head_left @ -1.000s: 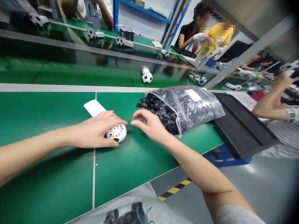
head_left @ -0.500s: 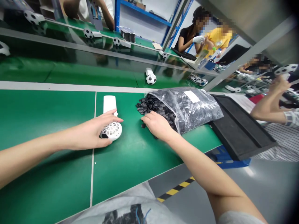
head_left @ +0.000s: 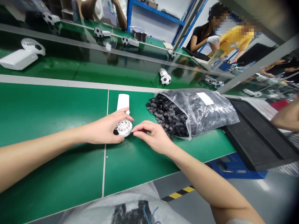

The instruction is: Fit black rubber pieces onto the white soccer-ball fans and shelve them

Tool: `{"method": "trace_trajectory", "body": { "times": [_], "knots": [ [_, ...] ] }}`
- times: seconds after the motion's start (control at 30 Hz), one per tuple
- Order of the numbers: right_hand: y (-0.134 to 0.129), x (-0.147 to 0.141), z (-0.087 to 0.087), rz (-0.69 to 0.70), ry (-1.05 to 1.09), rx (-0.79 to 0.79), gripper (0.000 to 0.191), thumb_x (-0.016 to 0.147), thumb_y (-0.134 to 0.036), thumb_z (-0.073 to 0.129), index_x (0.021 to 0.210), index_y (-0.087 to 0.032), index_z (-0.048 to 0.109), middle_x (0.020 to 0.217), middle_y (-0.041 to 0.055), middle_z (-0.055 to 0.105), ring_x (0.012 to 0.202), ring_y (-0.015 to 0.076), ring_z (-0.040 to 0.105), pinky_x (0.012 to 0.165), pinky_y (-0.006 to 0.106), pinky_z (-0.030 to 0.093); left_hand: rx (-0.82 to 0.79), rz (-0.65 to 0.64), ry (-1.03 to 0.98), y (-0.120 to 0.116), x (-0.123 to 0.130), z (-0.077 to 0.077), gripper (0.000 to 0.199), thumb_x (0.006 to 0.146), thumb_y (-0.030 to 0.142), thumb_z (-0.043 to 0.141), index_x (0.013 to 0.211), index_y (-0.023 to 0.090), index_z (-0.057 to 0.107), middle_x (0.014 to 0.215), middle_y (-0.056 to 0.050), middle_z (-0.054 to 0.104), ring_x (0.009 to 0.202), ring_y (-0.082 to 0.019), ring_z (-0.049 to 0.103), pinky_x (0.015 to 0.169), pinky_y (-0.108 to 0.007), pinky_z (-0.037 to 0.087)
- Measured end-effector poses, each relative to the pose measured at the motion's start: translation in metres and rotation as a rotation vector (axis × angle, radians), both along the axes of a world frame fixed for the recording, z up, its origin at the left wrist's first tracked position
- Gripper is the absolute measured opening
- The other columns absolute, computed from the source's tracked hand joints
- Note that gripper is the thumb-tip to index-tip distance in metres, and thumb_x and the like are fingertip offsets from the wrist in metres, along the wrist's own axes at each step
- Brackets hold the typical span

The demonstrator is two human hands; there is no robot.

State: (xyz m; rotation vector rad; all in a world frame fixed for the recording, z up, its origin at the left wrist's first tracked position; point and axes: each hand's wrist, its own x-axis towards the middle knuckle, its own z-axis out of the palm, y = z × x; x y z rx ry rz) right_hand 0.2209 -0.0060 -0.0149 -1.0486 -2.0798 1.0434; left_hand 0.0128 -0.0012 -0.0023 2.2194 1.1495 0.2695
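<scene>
A white device [head_left: 123,102] with a round, openwork football-patterned head [head_left: 124,128] lies on the green table. One black patch shows at the left of that head. My left hand [head_left: 106,127] curves around the head, thumb below and fingers above. Close to the head's right edge is my right hand [head_left: 153,135], its thumb and forefinger pinched together; anything between the fingertips is too small to make out. Behind it, many small black pieces [head_left: 171,115] spill from the mouth of a clear plastic bag [head_left: 205,109].
A black tray [head_left: 259,137] lies right of the bag. Beyond the pale strip, several white devices with football heads stand on a green belt [head_left: 93,71], one large at the left [head_left: 20,59]. People sit across; a person's arm [head_left: 287,115] is at the right.
My right hand has moved left from the black pieces to beside the round head. My left hand stays around the head. The view has shifted, and another white device shows at the left.
</scene>
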Motion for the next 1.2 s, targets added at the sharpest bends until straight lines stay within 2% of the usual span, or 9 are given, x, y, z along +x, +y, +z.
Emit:
{"method": "trace_trajectory", "body": {
  "times": [0.2,0.6,0.73,0.8,0.87,0.97,1.03,1.07,1.2],
  "knots": [
    [0.004,-0.012,-0.003,0.019,0.029,-0.023,0.005,0.078,-0.021,0.061,0.078,-0.019,0.065,0.081,-0.0007,0.066,0.075,0.0114,0.059,0.075,0.026,0.045,-0.008,0.036,-0.08,-0.001,0.005,-0.001,0.043,0.074,0.039,0.056,0.112,0.02,0.047,0.138,-0.009,0.038,0.137,-0.024,0.011,0.107,-0.045,0.025],
    [0.007,-0.019,-0.003,-0.023,0.042,-0.133,0.012,0.073,-0.021,0.065,0.068,-0.017,0.055,0.067,-0.004,0.058,0.061,0.0085,0.053,0.061,0.022,0.043,0.05,0.046,-0.156,-0.003,0.008,-0.009,0.032,0.074,0.027,0.049,0.105,0.021,0.05,0.128,-0.007,0.047,0.136,-0.024,0.014,0.105,-0.046,0.027],
    [0.013,-0.016,-0.006,-0.005,0.01,-0.173,0.017,0.071,-0.028,0.067,0.07,-0.017,0.055,0.063,-0.0045,0.056,0.056,0.0077,0.049,0.054,0.02,0.041,0.029,-0.043,-0.106,0.004,0.002,-0.003,0.031,0.075,0.027,0.049,0.105,0.022,0.05,0.129,-0.006,0.047,0.136,-0.024,0.015,0.105,-0.045,0.027],
    [0.021,-0.004,-0.004,-0.028,-0.036,-0.088,0.016,0.073,-0.03,0.066,0.072,-0.017,0.057,0.065,-0.0036,0.057,0.058,0.0082,0.05,0.056,0.021,0.041,0.014,-0.114,-0.059,0.007,-0.003,-0.001,0.035,0.075,0.027,0.05,0.109,0.023,0.049,0.133,-0.006,0.043,0.135,-0.024,0.018,0.105,-0.043,0.028],
    [0.029,0.015,-0.001,-0.119,-0.125,0.1,0.009,0.077,-0.026,0.062,0.074,-0.017,0.06,0.071,-0.0015,0.06,0.064,0.0096,0.052,0.061,0.022,0.042,0.029,-0.133,-0.038,0.008,-0.007,-0.003,0.042,0.074,0.031,0.053,0.115,0.024,0.046,0.139,-0.006,0.035,0.133,-0.026,0.022,0.104,-0.043,0.029],
    [0.035,0.044,0.003,-0.203,-0.308,0.323,0.004,0.078,-0.018,0.059,0.077,-0.018,0.063,0.079,0.0013,0.063,0.072,0.0127,0.055,0.068,0.026,0.044,0.121,0.069,-0.024,0.005,-0.009,-0.01,0.059,0.065,0.049,0.064,0.116,0.025,0.046,0.136,-0.01,0.032,0.128,-0.033,0.027,0.101,-0.049,0.031],
    [0.035,0.056,0.003,-0.147,-0.405,0.364,0.007,0.08,-0.017,0.058,0.081,-0.019,0.065,0.083,0.0027,0.064,0.079,0.0148,0.057,0.075,0.029,0.046,0.114,0.208,-0.007,0.003,-0.008,-0.012,0.065,0.06,0.057,0.066,0.114,0.024,0.049,0.124,-0.011,0.039,0.119,-0.033,0.037,0.096,-0.049,0.037],
    [0.033,0.06,0.002,-0.103,-0.444,0.377,0.009,0.081,-0.017,0.057,0.084,-0.019,0.065,0.086,0.0034,0.065,0.082,0.0159,0.058,0.078,0.031,0.046,0.083,0.228,-0.002,0.002,-0.009,-0.011,0.064,0.061,0.057,0.065,0.113,0.024,0.049,0.118,-0.01,0.042,0.112,-0.032,0.043,0.093,-0.047,0.04],
    [0.027,0.058,-0.01,0.021,-0.602,0.473,0.019,0.085,-0.018,0.052,0.099,-0.017,0.064,0.096,0.0085,0.066,0.091,0.0201,0.056,0.082,0.037,0.046,-0.016,0.109,-0.004,0.001,-0.014,-0.001,0.054,0.068,0.045,0.061,0.117,0.026,0.048,0.114,-0.007,0.046,0.097,-0.025,0.052,0.083,-0.039,0.047]
  ]
}}
